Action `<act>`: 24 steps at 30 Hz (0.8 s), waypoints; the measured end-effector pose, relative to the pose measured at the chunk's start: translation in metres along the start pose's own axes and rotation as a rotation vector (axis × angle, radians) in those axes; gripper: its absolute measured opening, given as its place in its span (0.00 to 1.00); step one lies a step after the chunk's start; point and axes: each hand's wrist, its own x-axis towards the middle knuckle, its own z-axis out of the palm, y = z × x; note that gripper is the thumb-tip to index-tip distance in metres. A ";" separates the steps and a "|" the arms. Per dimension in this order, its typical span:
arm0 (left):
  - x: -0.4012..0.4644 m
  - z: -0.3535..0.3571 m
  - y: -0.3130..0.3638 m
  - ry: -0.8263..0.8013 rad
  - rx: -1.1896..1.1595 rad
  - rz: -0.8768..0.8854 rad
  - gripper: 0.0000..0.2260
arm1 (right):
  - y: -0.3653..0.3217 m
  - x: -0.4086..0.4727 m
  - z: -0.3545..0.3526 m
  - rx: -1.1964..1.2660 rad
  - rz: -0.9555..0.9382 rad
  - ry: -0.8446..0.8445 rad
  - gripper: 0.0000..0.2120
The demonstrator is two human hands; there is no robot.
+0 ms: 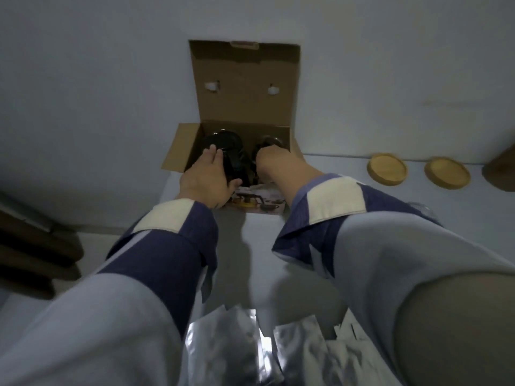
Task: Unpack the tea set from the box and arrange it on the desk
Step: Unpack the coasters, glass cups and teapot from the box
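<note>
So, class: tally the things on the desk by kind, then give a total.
Wooden coasters: 2
Cardboard box: 1
Dark tea vessels in the box: 2
Silver foil packets: at least 2
Total: at least 7

The box (239, 151) stood on the table (348, 168) against the wall, its lid (245, 84) up behind it. Inside, a pot (231, 151) sat left and a cup (271, 140) right. Two coasters (387, 169) lay to the box's right, side by side. Foil packets (237, 344) lay nearest the person, before the box.
</note>
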 end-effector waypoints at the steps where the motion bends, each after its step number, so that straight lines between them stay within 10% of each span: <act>1: 0.001 0.000 0.000 -0.008 -0.002 0.009 0.38 | -0.004 0.003 0.002 0.019 0.041 -0.020 0.16; 24: -0.001 -0.004 0.010 -0.060 -0.063 -0.049 0.39 | -0.005 -0.026 -0.024 -0.110 0.126 0.095 0.21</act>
